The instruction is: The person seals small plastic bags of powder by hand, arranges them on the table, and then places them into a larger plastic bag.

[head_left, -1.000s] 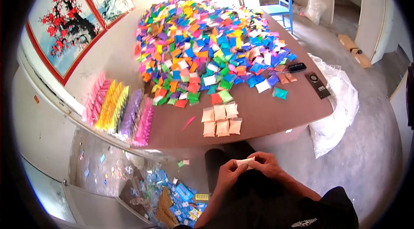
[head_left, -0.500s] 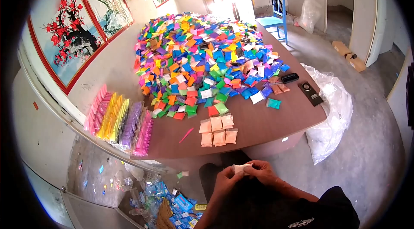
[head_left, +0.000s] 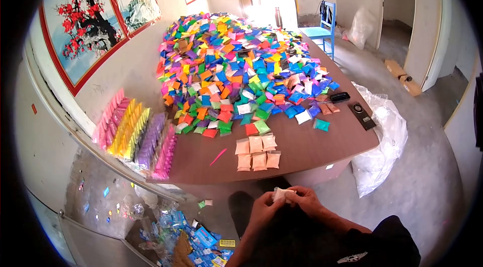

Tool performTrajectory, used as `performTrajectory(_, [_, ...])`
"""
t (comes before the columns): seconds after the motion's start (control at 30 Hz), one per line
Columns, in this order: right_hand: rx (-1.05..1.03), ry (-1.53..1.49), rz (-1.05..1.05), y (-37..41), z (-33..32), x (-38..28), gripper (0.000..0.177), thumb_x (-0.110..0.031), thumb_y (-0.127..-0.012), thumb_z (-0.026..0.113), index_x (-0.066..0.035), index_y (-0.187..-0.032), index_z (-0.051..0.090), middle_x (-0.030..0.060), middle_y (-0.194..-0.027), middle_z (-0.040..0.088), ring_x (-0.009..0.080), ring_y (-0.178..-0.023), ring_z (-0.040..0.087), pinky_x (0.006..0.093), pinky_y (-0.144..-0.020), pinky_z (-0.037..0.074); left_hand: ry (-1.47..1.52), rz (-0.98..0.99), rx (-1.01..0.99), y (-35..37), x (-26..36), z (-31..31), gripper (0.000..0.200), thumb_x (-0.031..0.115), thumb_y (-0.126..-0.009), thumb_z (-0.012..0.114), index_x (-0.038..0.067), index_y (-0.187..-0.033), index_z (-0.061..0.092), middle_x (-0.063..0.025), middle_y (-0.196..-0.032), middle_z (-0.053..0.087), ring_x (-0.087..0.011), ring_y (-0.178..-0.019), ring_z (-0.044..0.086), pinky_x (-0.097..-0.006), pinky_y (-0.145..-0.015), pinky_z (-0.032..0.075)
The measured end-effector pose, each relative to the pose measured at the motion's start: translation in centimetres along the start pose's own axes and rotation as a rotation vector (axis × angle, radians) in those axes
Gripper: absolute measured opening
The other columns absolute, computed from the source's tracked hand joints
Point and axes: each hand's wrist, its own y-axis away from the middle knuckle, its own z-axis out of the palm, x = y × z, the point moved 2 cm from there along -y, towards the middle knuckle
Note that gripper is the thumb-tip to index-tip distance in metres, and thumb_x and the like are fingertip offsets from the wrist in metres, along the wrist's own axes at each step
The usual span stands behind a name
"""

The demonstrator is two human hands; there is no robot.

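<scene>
Between my two hands, in front of my lap, is a small pale peach packet (head_left: 283, 194) in clear plastic. My left hand (head_left: 265, 207) pinches its left side, and my right hand (head_left: 305, 200) grips its right side; the fingers partly cover it. Just beyond my hands, near the table's front edge, several similar peach packets (head_left: 258, 160) lie in two rows. Left of them rests a thin pink plastic tool (head_left: 218, 157). Behind these rises a big heap of small colourful packets (head_left: 226, 75).
The brown table (head_left: 312, 151) carries rows of pink, yellow and purple packets (head_left: 132, 136) at left. A black device (head_left: 362, 116) and a dark object (head_left: 340, 97) lie at right. Plastic sheeting (head_left: 380, 138) hangs beside the table. Blue wrappers (head_left: 201, 239) litter the floor; a blue chair (head_left: 324, 28) stands behind.
The packet is tilted differently between my fingers, with more of its clear plastic end showing upward. My hands stay almost in place while the camera view has turned slightly.
</scene>
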Motion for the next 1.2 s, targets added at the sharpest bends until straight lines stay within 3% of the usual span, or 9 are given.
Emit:
performTrajectory(0.2, [0.064, 0.122, 0.06, 0.0, 0.6, -0.9, 0.037, -0.028, -0.102, 0.072, 0.002, -0.123, 0.072, 0.0125, -0.113, 0.073, 0.0175, -0.095, 0.067, 0.031, -0.087, 0.057, -0.032, -0.082, -0.035, -0.7, -0.8, -1.1, 0.032, 0.025, -0.095, 0.076, -0.001, -0.112, 0.074, -0.0066, -0.099, 0.076, -0.0125, -0.088, 0.069, -0.0281, -0.08, 0.054])
performTrajectory(0.4, [-0.008, 0.293, -0.059, -0.5, -0.4, 0.0, 0.038, -0.028, -0.1, 0.073, 0.002, -0.122, 0.073, 0.0132, -0.112, 0.074, 0.0201, -0.097, 0.069, 0.033, -0.091, 0.056, 0.005, -0.078, -0.105, -1.9, -1.8, -1.6, 0.031, 0.024, -0.095, 0.076, -0.001, -0.114, 0.074, -0.0065, -0.1, 0.075, -0.0125, -0.088, 0.068, -0.0276, -0.079, 0.054])
performTrajectory(0.47, [0.126, 0.125, -0.022, -0.6, -0.5, 0.6, 0.03, -0.021, -0.102, 0.072, 0.003, -0.121, 0.072, 0.0082, -0.108, 0.074, 0.0127, -0.091, 0.068, 0.0265, -0.081, 0.057, 0.082, -0.105, -0.114, -2.7, -1.3, -1.1, 0.031, 0.026, -0.097, 0.076, -0.001, -0.113, 0.073, -0.0059, -0.099, 0.075, -0.0117, -0.088, 0.067, -0.0275, -0.079, 0.054])
performTrajectory(0.63, [0.226, 0.067, -0.045, -1.0, -0.1, -0.1, 0.03, -0.019, -0.101, 0.072, 0.003, -0.121, 0.07, 0.0083, -0.107, 0.074, 0.0123, -0.09, 0.069, 0.0259, -0.079, 0.057, 0.19, -0.151, -0.132, -4.9, -2.1, -0.7, 0.029, 0.026, -0.099, 0.076, -0.001, -0.109, 0.073, -0.0043, -0.097, 0.075, -0.0098, -0.087, 0.066, -0.0262, -0.078, 0.053])
performTrajectory(0.83, [0.314, 0.048, 0.005, 0.0, -1.2, -1.7, 0.028, -0.019, -0.101, 0.072, 0.003, -0.119, 0.07, 0.0079, -0.104, 0.074, 0.0129, -0.087, 0.069, 0.0258, -0.076, 0.058, 0.085, -0.102, -0.324, -6.5, -2.1, 0.3, 0.028, 0.028, -0.1, 0.075, 0.0, -0.104, 0.072, -0.0033, -0.094, 0.074, -0.0093, -0.083, 0.066, -0.0262, -0.077, 0.053])
performTrajectory(0.97, [0.476, -0.102, -0.031, -0.3, -3.1, 0.1, 0.026, -0.018, -0.1, 0.072, 0.001, -0.118, 0.07, 0.0071, -0.101, 0.073, 0.0131, -0.087, 0.069, 0.0262, -0.075, 0.058, 0.044, -0.138, -0.366, -7.3, -2.1, 2.9, 0.031, 0.027, -0.101, 0.072, -0.002, -0.114, 0.071, -0.0069, -0.1, 0.075, -0.0129, -0.088, 0.068, -0.0287, -0.08, 0.055])
performTrajectory(1.1, [0.468, -0.127, -0.082, -0.6, -5.1, -0.3, 0.025, -0.017, -0.1, 0.073, 0.001, -0.117, 0.07, 0.0065, -0.098, 0.072, 0.0129, -0.088, 0.069, 0.0279, -0.078, 0.058, 0.102, -0.228, -0.359, -7.9, -0.7, 5.0, 0.035, 0.025, -0.101, 0.07, -0.003, -0.121, 0.07, -0.0091, -0.106, 0.075, -0.0157, -0.095, 0.069, -0.0304, -0.085, 0.055])
performTrajectory(1.2, [0.424, -0.152, -0.01, -1.1, -6.1, -0.8, 0.024, -0.018, -0.099, 0.073, 0.002, -0.113, 0.071, 0.0043, -0.096, 0.071, 0.0123, -0.087, 0.068, 0.0295, -0.079, 0.059, 0.0, -0.229, -0.358, -8.1, 1.3, 5.5, 0.033, 0.027, -0.103, 0.07, -0.002, -0.12, 0.07, -0.0098, -0.106, 0.075, -0.016, -0.094, 0.071, -0.0314, -0.085, 0.058])
